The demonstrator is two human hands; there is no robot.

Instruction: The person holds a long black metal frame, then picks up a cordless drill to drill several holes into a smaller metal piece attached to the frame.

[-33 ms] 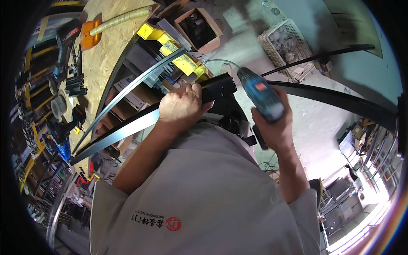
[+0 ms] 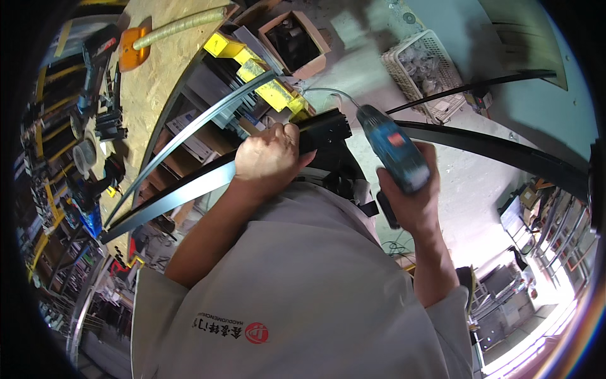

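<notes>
My left hand (image 2: 268,155) is closed over a long aluminium profile (image 2: 202,184), near its black end. The profile slants from the lower left up to the middle, with a silvery face on the left part and a grooved, open cut end. In my right hand (image 2: 413,205) is a blue and black power drill (image 2: 394,148), gripped by its handle. Its nose points up and left, a little right of the profile's cut end and apart from it. A thin grey curved line (image 2: 334,90) reaches the nose; whether it is a bit or a cable I cannot tell.
A second metal strip (image 2: 202,120) slants above the profile, beside yellow bins (image 2: 265,85). At left stands a wooden workbench (image 2: 151,76) with tools. A cardboard box (image 2: 293,44) and white plastic basket (image 2: 423,72) stand beyond. Dark bars (image 2: 505,148) stretch out at right.
The drill and my right hand have shifted slightly right and down, away from the profile's end. My left hand keeps its grip on the profile in about the same place.
</notes>
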